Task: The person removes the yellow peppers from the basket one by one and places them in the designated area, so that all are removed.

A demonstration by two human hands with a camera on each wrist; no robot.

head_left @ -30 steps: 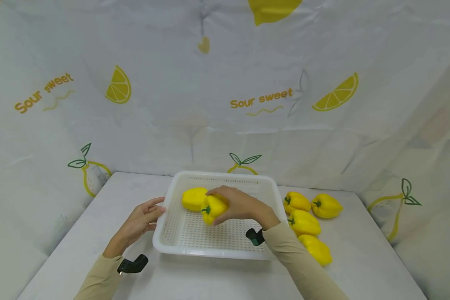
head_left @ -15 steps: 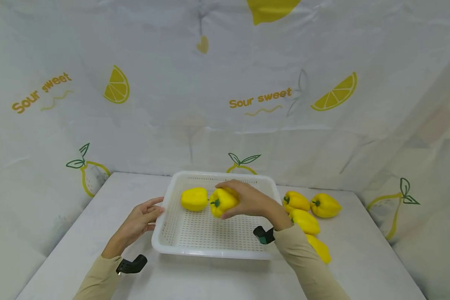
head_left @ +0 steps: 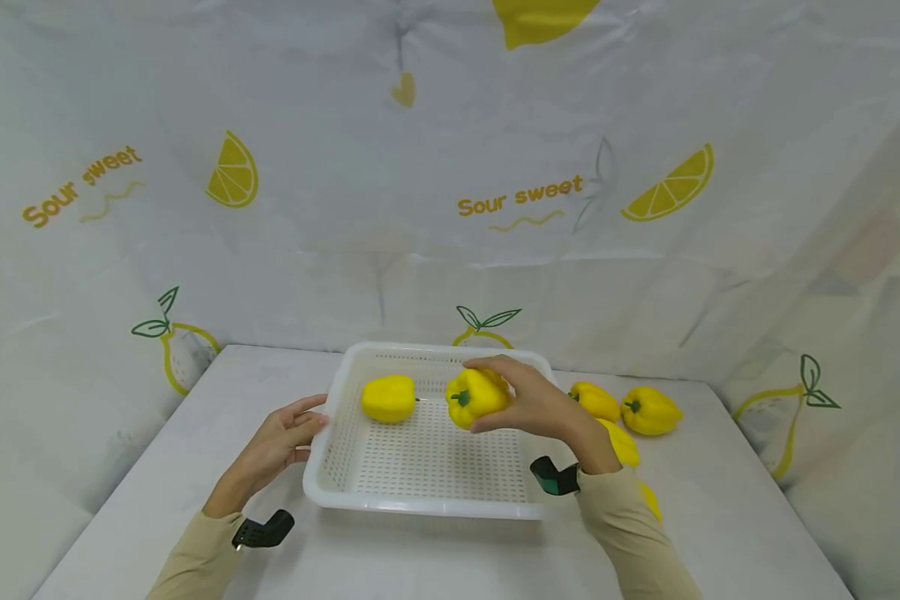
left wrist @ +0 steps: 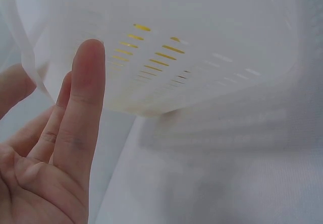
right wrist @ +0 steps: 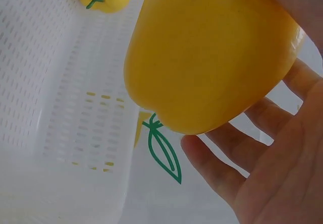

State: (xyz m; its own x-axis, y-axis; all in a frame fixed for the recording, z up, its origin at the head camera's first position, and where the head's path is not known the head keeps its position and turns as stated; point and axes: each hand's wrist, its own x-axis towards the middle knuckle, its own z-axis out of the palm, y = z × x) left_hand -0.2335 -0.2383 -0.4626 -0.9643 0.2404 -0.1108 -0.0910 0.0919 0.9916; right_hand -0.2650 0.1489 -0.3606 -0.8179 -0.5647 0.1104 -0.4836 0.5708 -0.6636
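Note:
In the head view a white perforated plastic basket (head_left: 420,505) stands on the table. My left hand (head_left: 281,440) holds its left side at the rim; the left wrist view shows long fingers (left wrist: 83,113) lying against the outer wall. A yellow bell pepper (head_left: 476,398) with a green stem is in my right hand (head_left: 532,400), thumb below and fingers over the top, above the right half of the basket. In the right wrist view this pepper (right wrist: 207,57) fills much of the picture. A second yellow bell pepper (head_left: 388,398) lies in the basket's left part.
Several more yellow bell peppers lie on the table right of the basket, one pepper (head_left: 651,411) farthest right; my right forearm partly covers the nearer ones. A white curtain (head_left: 390,275) printed with lemons hangs behind the table (head_left: 420,567).
My right hand has carried its bell pepper to the right and slightly up, away from the pepper lying in the basket. My left hand has stayed at the basket's left side.

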